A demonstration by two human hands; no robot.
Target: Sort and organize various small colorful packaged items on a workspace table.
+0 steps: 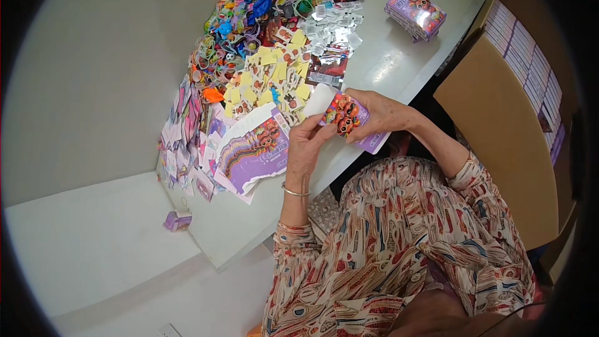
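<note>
Between my two hands is a purple printed carton with a cartoon picture on its front and a white flap up at its left. My left hand pinches its lower left side, thumb on the front. My right hand grips it from the right, with the fingers partly hidden behind. A fanned stack of flat purple cartons lies on the white table beside my left hand. Just beyond the held carton spread small yellow and white cards and shiny foil packets.
A heap of small colourful toys runs along the wall. Folded pink and white papers lie at the table's left end. Filled purple boxes are stacked at the far right. A large brown cardboard box, packed with rows of cartons, stands at my right.
</note>
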